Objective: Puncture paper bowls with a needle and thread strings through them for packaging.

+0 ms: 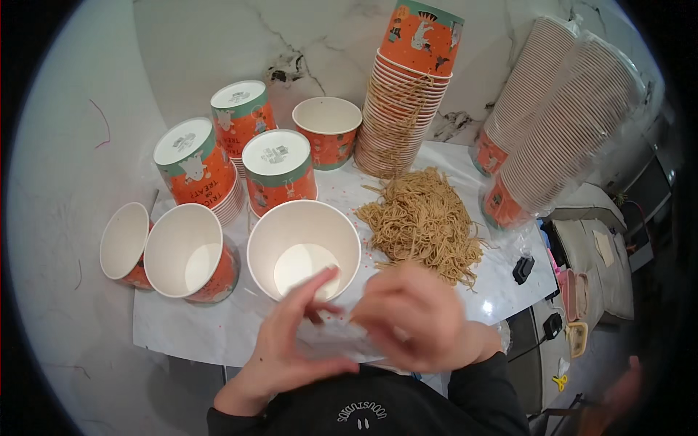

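My left hand (287, 345) is open above the table's front edge, thumb and fingers spread around bare air. Facing it, my right hand (414, 320) is slightly blurred, its fingers curled together; anything they might pinch cannot be made out. Just beyond the left fingertips stands an upright paper bucket (265, 251), orange outside and white inside, with nothing seen in it. A loose pile of tan twisted cords (422, 218) lies right behind my right hand. Another upright paper bucket (225, 270) stands left of the first one, with a smaller-looking bucket (120, 243) beside it.
Upside-down buckets (280, 178) stand at back left, near an upright bucket (334, 149). A tall nested stack (400, 109) with cords draped over it leans behind the pile. Plastic-wrapped stacks (574, 123) stand at right. A black object (523, 269) sits near the table's right edge.
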`<state>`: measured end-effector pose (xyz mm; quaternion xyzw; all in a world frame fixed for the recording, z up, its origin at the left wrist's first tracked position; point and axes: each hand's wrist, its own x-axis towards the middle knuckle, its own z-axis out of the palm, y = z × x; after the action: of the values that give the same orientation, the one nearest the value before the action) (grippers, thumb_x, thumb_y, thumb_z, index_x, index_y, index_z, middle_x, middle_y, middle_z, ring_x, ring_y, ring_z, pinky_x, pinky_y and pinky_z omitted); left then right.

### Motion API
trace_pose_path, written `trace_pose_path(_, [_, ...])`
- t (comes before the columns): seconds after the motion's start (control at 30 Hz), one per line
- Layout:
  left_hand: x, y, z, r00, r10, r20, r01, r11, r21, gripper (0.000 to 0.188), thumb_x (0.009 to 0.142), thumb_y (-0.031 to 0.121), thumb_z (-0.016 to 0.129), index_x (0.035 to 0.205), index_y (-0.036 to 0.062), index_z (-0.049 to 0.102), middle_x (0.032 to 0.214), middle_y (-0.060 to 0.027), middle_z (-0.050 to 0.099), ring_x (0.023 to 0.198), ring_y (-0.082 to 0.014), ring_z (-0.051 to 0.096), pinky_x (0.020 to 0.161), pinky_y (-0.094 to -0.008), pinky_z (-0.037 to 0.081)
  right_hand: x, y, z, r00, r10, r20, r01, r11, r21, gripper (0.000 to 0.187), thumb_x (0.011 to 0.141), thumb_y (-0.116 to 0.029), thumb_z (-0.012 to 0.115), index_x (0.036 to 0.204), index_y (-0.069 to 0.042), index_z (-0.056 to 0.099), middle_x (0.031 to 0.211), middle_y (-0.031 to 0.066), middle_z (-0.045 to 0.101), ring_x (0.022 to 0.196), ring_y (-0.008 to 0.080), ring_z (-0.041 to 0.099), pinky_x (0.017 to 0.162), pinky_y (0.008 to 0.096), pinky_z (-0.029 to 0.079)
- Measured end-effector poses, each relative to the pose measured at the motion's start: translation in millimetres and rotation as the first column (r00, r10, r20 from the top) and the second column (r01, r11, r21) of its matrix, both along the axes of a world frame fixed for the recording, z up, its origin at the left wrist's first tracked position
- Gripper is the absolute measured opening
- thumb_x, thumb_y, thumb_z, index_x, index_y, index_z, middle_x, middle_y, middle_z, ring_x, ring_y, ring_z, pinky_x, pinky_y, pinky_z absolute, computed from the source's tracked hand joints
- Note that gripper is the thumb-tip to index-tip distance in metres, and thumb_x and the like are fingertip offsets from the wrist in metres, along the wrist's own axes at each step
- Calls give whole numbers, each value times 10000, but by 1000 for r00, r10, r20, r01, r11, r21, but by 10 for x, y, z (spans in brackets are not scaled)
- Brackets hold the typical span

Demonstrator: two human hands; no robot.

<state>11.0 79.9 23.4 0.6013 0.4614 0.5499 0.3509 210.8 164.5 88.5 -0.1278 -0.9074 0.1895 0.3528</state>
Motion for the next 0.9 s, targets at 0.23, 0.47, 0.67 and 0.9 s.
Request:
trace_pose_path(0.23, [-40,-261,-127,990,-100,96,126,936,-329,257,922,44,751,1170,-15,727,925,-91,763,766,-141,725,734,-261,573,116,-138,-348,992,31,121,-10,985,-170,255,805,-37,760,1041,-45,664,984,105,591,931,296,612,771,368,528])
trace_pose_path(0.47, [-277,-403,-117,969,-227,101,219,972,80,97,863,-24,723,938,3,779,718,-73,716,591,-173,674,546,-290,503,312,479,-1025,979,70,190,-11,956,-293,97,945,-118,666,1008,-46,664,902,138,594,912,331,604,791,423,507])
trace_pose_path(0.67, [-691,-672,54,946,-312,92,245,870,427,33,711,3,775,688,11,754,501,-70,577,362,-182,486,387,-300,327,640,1264,-1510,896,-309,320,363,923,-124,194,997,-195,626,1017,-15,696,981,167,676,987,353,631,888,433,507])
trace_pose_path(0.9, [-305,-491,12,959,-133,-249,154,986,67,149,799,71,817,947,87,800,643,-30,659,514,-188,596,497,-298,419,1035,1411,-1367,544,-642,540,645,732,220,200,810,-203,723,935,-47,732,932,161,700,934,364,664,810,459,537])
